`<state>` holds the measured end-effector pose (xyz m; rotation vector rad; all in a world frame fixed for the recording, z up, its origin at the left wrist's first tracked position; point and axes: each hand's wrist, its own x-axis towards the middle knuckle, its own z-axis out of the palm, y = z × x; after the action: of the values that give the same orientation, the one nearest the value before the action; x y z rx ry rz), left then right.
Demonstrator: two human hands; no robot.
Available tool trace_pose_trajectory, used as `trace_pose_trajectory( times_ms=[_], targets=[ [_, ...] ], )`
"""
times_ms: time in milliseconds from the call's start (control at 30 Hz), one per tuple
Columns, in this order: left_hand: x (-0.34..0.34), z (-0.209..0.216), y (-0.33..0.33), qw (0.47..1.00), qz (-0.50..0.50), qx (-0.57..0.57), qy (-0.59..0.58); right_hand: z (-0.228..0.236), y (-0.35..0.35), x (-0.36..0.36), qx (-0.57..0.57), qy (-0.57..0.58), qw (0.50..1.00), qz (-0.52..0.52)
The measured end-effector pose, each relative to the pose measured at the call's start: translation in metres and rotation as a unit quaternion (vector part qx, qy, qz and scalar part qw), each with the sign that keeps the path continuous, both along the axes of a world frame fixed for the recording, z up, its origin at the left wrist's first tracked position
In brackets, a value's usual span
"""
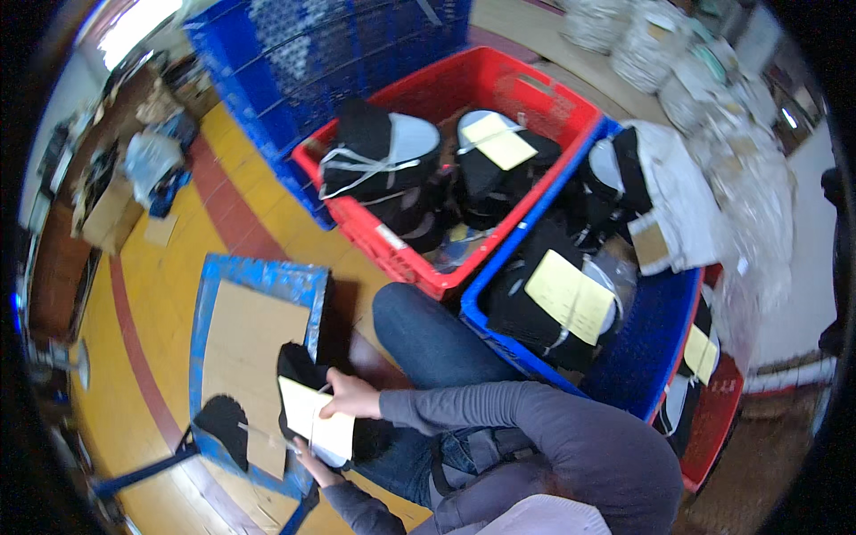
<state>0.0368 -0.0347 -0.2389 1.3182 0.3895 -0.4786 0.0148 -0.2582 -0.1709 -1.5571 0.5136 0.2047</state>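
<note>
A tied bundle of black, sole-shaped pieces (292, 361) is between my two hands, over the edge of a small blue table. On top of it lies a pale yellow paper slip (308, 419). My right hand (352, 395) is closed on the bundle's side, thumb and fingers pressing the slip. Lower down, my left hand (316, 464) grips the bundle's light-coloured end; its fingertips are partly hidden. Beside the bundle, a single black curved piece (221, 430) rests on the table, a thin pale strip reaching out from it.
Brown cardboard (254, 334) covers the blue table (207, 294). To my right stand a red crate (406, 267) and a blue crate (481, 325), both holding similar bundles. Behind them rises a blue crate wall (276, 98). White sacks (646, 45) line the far right.
</note>
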Motion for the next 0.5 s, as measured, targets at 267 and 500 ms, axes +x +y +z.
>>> trace_pose_trajectory(
  times_ms=[267, 500],
  targets=[
    [-0.007, 0.152, -0.135, 0.955, 0.045, -0.026, -0.292, 0.103, -0.104, -0.065, 0.199, -0.174, 0.945, -0.193],
    [-0.032, 0.25, -0.252, 0.846, -0.333, -0.159, -0.385, 0.175, -0.251, -0.182, 0.226, -0.363, 0.77, -0.474]
  ],
)
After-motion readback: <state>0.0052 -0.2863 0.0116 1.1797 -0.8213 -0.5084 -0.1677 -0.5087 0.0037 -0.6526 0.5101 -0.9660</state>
